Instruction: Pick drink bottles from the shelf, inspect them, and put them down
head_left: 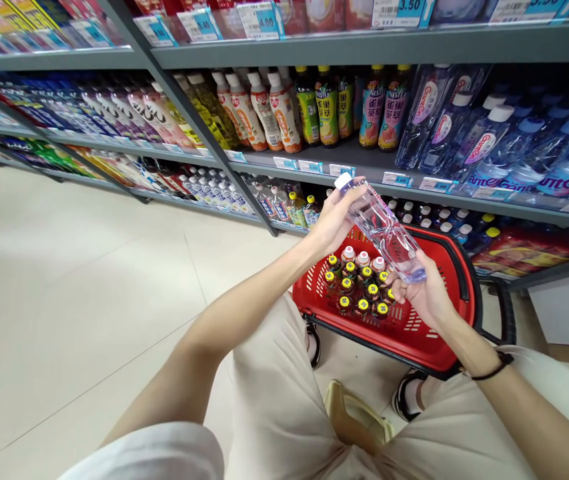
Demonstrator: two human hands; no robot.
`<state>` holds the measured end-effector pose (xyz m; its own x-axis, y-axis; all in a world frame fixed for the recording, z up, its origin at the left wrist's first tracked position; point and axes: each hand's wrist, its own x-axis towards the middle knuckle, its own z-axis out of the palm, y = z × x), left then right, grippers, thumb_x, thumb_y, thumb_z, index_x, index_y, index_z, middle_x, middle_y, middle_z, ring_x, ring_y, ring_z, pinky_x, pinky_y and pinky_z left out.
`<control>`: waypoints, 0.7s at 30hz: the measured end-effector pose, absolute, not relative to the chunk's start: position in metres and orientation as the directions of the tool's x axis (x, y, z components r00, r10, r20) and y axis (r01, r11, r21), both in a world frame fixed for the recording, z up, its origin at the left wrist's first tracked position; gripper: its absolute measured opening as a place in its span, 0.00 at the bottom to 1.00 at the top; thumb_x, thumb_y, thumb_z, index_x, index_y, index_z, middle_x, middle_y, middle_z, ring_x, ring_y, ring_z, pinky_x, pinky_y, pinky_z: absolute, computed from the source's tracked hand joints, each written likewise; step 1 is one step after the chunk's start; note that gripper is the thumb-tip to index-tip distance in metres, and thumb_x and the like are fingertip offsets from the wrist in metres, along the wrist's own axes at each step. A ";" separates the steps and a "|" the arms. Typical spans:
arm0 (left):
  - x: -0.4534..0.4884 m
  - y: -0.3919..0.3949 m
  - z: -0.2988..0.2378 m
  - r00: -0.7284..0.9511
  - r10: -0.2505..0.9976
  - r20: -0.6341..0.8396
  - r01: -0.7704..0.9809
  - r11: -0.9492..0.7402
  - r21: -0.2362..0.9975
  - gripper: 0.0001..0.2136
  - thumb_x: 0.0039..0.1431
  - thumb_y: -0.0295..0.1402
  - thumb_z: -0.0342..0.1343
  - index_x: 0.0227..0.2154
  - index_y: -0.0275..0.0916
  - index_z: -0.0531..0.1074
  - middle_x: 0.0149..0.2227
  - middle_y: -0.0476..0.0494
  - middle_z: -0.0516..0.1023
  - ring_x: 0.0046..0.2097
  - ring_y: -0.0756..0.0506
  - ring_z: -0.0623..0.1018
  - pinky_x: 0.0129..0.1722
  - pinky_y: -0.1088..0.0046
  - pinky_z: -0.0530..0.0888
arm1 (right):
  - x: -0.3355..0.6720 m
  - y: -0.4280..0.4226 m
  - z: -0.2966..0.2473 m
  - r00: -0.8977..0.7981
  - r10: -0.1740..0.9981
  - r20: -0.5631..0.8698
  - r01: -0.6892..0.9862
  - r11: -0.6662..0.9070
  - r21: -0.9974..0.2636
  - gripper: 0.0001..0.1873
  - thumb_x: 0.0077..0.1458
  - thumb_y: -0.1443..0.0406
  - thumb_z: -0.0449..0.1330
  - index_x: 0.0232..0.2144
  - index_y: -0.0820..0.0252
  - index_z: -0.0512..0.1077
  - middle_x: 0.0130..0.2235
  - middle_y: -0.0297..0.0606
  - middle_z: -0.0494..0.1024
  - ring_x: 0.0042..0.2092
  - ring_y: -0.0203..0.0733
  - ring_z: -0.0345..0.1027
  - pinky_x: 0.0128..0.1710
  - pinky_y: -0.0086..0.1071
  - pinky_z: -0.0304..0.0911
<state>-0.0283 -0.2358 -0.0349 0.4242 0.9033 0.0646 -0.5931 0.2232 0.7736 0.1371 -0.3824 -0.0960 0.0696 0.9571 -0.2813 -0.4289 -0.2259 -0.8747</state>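
Bare forearms, a black wristband (pixel 495 368) (right wrist), white short sleeves (pixel 164 453) and beige trousers (pixel 274 400).

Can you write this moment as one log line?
left hand: holds water bottle top | right hand: holds its base | below: red basket of bottles

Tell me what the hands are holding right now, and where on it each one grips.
Both hold one clear water bottle over the red basket: the left hand near its white-capped neck, the right hand at its base.
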 end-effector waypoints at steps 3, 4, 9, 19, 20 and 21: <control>-0.027 -0.245 -0.031 0.365 0.923 0.123 -0.536 0.101 0.838 0.20 0.53 0.40 0.74 0.46 0.42 0.77 0.43 0.47 0.80 0.46 0.45 0.80 0.58 0.59 0.75 | 0.136 -0.379 -0.098 0.134 0.931 -0.340 -0.427 -0.255 -0.868 0.27 0.62 0.41 0.61 0.40 0.59 0.77 0.35 0.45 0.84 0.27 0.41 0.75 0.20 0.28 0.65; -0.026 -0.249 -0.030 0.342 0.926 0.161 -0.495 0.032 0.868 0.20 0.52 0.41 0.74 0.46 0.42 0.77 0.43 0.47 0.80 0.47 0.45 0.80 0.58 0.60 0.75 | 0.136 -0.378 -0.099 0.152 0.921 -0.358 -0.425 -0.266 -0.865 0.25 0.63 0.43 0.61 0.43 0.59 0.78 0.38 0.45 0.84 0.31 0.42 0.77 0.22 0.28 0.68; -0.022 -0.277 -0.030 0.375 0.833 0.407 -0.236 -0.339 0.911 0.22 0.54 0.44 0.73 0.48 0.41 0.77 0.48 0.43 0.80 0.51 0.42 0.79 0.58 0.65 0.73 | 0.140 -0.373 -0.110 0.161 0.873 -0.461 -0.488 -0.335 -0.806 0.17 0.63 0.51 0.59 0.46 0.55 0.76 0.44 0.42 0.85 0.39 0.46 0.81 0.34 0.34 0.75; -0.006 -0.316 -0.052 0.577 0.485 0.658 -0.211 -0.690 0.693 0.20 0.58 0.39 0.72 0.51 0.41 0.76 0.50 0.38 0.77 0.55 0.39 0.77 0.58 0.59 0.74 | 0.143 -0.374 -0.131 0.247 0.852 -0.462 -0.572 -0.256 -0.779 0.12 0.61 0.53 0.61 0.37 0.53 0.76 0.37 0.39 0.83 0.42 0.47 0.78 0.38 0.36 0.76; -0.006 -0.317 -0.054 0.592 0.461 0.661 -0.216 -0.700 0.681 0.20 0.58 0.39 0.72 0.51 0.42 0.76 0.50 0.38 0.77 0.55 0.39 0.77 0.57 0.59 0.74 | 0.143 -0.374 -0.134 0.251 0.871 -0.421 -0.566 -0.221 -0.794 0.13 0.61 0.52 0.62 0.37 0.53 0.76 0.38 0.38 0.83 0.44 0.47 0.78 0.39 0.36 0.77; -0.005 -0.318 -0.055 0.612 0.444 0.654 -0.213 -0.704 0.677 0.21 0.58 0.39 0.72 0.52 0.42 0.76 0.51 0.37 0.76 0.55 0.39 0.77 0.57 0.59 0.74 | 0.142 -0.373 -0.137 0.254 0.889 -0.382 -0.560 -0.187 -0.807 0.14 0.60 0.51 0.63 0.37 0.53 0.77 0.38 0.38 0.83 0.45 0.47 0.78 0.41 0.36 0.76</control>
